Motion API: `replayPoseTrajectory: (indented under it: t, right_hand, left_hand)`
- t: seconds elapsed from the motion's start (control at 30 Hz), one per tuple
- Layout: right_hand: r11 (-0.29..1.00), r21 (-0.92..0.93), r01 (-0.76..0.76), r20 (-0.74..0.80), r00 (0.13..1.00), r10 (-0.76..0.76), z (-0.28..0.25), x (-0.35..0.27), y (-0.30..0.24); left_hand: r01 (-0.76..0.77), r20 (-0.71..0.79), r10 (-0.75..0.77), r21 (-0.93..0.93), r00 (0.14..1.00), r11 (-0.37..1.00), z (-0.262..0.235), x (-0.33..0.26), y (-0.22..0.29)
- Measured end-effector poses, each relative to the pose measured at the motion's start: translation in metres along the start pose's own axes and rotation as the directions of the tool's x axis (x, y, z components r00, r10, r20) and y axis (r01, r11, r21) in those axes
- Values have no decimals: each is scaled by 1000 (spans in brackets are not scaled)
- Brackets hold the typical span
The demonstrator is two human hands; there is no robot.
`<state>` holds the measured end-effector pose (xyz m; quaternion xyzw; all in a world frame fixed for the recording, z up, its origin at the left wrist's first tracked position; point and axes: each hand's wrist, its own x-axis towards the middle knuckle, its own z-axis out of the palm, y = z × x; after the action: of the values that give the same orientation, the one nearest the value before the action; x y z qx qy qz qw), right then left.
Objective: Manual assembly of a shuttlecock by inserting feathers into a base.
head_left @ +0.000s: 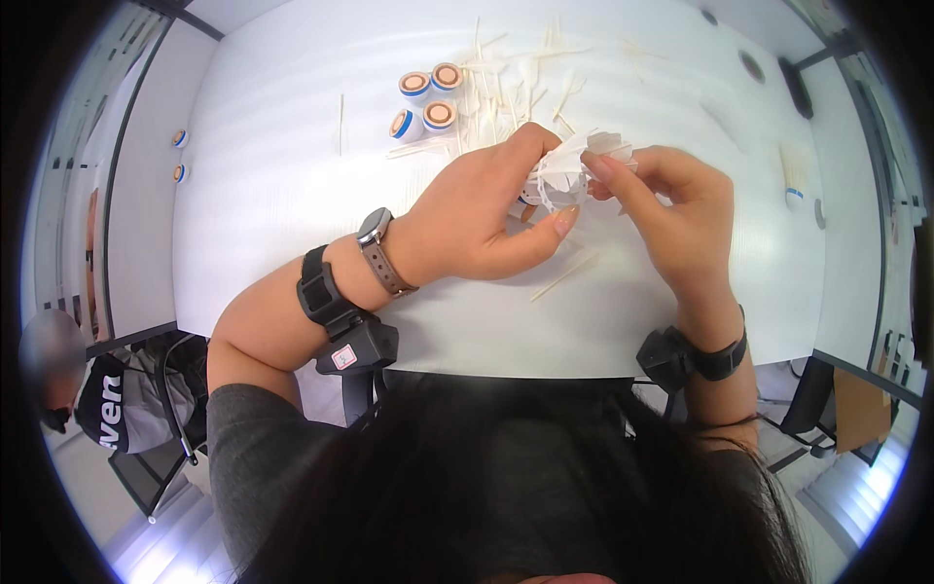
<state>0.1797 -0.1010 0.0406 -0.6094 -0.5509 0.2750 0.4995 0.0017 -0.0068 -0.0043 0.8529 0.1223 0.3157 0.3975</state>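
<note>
We see the jagged thin white piece (562,175) partly hidden by the bare left hand (477,209) and bare right hand (686,209); another person's head (53,355) is blurred

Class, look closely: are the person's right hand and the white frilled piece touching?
Touching. The head view shows the right hand pinching the white frilled piece at its right side, thumb over the edge.

Four clustered cylinders (440,115), two hands (477,216), one watch (375,226)

1. The left grip (472,212) holds a white, jagged-edged item (560,167); the right grip (687,206) pinches it.
2. Four blue-banded containers (440,116) sit grouped on the white counter (292,209).
3. Pale sticks (475,115) lie scattered beside them.
4. A brown-strapped watch (382,260) circles the left wrist (352,274).
</note>
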Motion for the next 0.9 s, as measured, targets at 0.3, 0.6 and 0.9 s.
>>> replayPoseTrajectory:
  t: [0.3, 0.6, 0.9]
  right_hand:
    - [991, -95, 91, -19, 995, -94, 1, 0, 1]
    - [989, -112, 101, -5, 995, -102, 2, 0, -1]
    - [991, -95, 91, 11, 996, -90, 1, 2, 2]
  left_hand:
    - [54, 90, -53, -6, 995, 999, -3, 0, 2]
    - [5, 108, -3, -22, 994, 1000, -1, -1, -3]
    - [-10, 45, 12, -56, 999, 998, 1, -2, -2]
